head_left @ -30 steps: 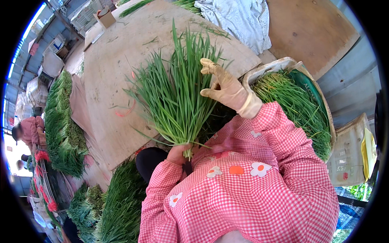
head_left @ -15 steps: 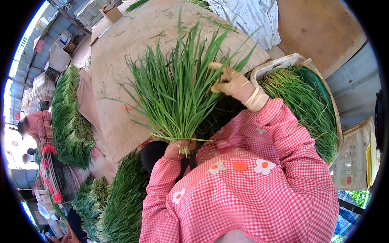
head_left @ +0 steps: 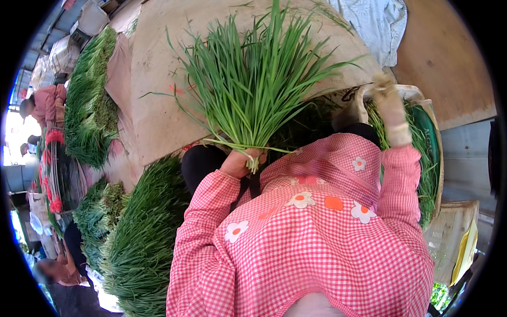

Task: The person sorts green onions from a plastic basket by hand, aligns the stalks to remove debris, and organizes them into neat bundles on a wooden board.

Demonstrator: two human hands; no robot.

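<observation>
One bunch of green chives (head_left: 253, 90) fans upward over the counter (head_left: 158, 105) because your left hand (head_left: 240, 162) clamps its stems low, while your gloved right hand (head_left: 388, 103), grip unclear, reaches to the basket (head_left: 435, 153).

A broad sheet of brown cardboard (head_left: 158, 90) covers the work surface under bright daylight, with a pale blue cloth (head_left: 377, 24) lying at its far edge and a bare wooden board (head_left: 449, 63) to the right. Heaps of cut greens (head_left: 90, 100) line the left side (more are piled lower down), where other people (head_left: 45, 103) sit by stacked boxes (head_left: 63, 50).
</observation>
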